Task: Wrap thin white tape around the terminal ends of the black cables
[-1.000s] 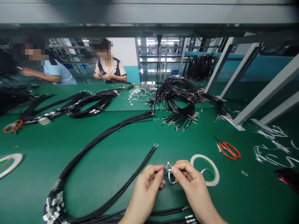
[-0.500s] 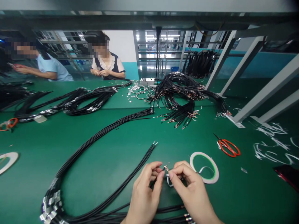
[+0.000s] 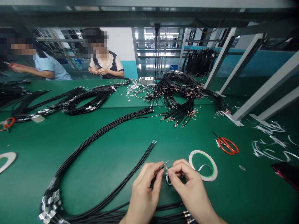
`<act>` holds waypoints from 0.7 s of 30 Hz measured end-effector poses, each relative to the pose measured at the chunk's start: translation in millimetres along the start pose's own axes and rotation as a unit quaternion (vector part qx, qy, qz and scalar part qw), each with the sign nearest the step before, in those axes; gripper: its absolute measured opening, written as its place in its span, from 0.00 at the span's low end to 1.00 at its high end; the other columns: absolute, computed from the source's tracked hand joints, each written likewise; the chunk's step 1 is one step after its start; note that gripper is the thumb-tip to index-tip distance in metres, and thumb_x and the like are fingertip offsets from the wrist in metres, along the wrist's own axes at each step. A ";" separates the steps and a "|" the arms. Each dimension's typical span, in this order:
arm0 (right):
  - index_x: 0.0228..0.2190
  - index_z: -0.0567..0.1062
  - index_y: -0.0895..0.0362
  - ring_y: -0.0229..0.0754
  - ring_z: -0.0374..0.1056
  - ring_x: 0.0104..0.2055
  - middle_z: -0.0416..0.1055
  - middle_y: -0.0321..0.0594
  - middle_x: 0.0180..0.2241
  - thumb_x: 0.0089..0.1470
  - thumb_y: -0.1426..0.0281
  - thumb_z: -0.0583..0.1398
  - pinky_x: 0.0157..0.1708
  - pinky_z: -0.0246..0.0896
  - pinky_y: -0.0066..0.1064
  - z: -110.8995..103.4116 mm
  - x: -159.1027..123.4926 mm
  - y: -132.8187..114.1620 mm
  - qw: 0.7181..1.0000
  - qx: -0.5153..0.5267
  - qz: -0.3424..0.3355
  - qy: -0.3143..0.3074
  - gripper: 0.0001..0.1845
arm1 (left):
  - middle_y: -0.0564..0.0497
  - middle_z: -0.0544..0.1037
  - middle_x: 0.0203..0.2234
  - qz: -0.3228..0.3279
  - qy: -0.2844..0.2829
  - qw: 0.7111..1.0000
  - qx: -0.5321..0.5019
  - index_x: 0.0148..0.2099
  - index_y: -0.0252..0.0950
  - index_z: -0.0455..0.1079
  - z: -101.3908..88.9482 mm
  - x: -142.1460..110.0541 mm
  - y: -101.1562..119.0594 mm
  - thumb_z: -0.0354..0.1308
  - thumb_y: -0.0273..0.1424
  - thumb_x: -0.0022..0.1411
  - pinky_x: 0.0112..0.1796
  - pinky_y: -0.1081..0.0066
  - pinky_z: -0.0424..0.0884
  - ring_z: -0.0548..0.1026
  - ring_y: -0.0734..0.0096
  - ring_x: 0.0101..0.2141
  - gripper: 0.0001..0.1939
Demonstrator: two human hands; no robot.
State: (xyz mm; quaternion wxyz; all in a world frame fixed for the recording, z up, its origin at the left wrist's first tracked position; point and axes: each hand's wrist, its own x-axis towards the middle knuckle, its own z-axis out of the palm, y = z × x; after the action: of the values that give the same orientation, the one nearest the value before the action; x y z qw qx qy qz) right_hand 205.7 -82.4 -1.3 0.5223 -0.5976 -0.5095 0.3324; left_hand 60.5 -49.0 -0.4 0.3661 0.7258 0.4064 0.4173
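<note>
a: what are the hands on?
b: the left hand [image 3: 144, 192] and the right hand [image 3: 190, 189] sit just left of the roll of white tape [image 3: 205, 178]. they meet on a black wire [image 3: 159, 169] with a small metal terminal [image 3: 166, 166] at its tip.

a: how's the grip?
b: closed on both sides. the left thumb and finger pinch the wire just behind the terminal, and the right fingertips [image 3: 171, 172] close right beside the terminal. how tightly, i can't tell. a thin white strip [image 3: 167, 179] shows under the hands, also left of the roll.

a: what else is around that roll?
b: orange-handled scissors [image 3: 227, 146] lie up and to its right on the green bench mat [image 3: 252, 196], with white trimmings [image 3: 268, 144] farther right. a long bundle of black wires [image 3: 93, 137] curves away well to its left, and a big heap of terminated wires [image 3: 177, 90] sits far beyond it.

a: anyone else there?
b: two co-workers, well beyond the roll across the bench. one has both hands [image 3: 97, 71] together at the chest.
</note>
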 end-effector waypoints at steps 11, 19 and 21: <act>0.23 0.69 0.56 0.39 0.61 0.29 0.62 0.35 0.27 0.56 0.70 0.58 0.30 0.57 0.29 0.5 -0.5 -0.2 1.000 0.014 0.003 -0.008 0.10 | 0.48 0.72 0.33 0.041 -0.020 0.999 0.018 0.53 0.41 0.71 -0.3 0.7 -2.3 0.52 0.22 0.63 0.37 0.71 0.70 0.73 0.68 0.35 0.18; 0.23 0.70 0.56 0.39 0.61 0.30 0.63 0.35 0.27 0.56 0.71 0.58 0.31 0.56 0.29 0.4 0.9 -1.7 1.000 0.015 0.005 -0.010 0.10 | 0.49 0.71 0.35 -0.155 -0.029 0.975 -0.159 0.46 0.37 0.73 4.7 4.3 2.9 0.55 0.32 0.63 0.31 0.72 0.70 0.72 0.72 0.29 0.11; 0.23 0.70 0.56 0.39 0.61 0.30 0.63 0.35 0.27 0.56 0.71 0.58 0.31 0.56 0.29 1.0 1.3 -1.2 1.000 0.010 0.003 -0.009 0.10 | 0.51 0.72 0.30 -0.216 -0.029 0.952 -0.216 0.42 0.35 0.74 4.8 7.3 4.4 0.57 0.35 0.61 0.29 0.74 0.69 0.70 0.74 0.26 0.11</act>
State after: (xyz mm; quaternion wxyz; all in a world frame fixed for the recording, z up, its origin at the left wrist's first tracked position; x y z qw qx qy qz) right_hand 204.8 -80.9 -0.2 0.5227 -0.5909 -0.5091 0.3442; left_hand 68.5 -45.1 3.8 0.6069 0.5359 0.4429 0.3851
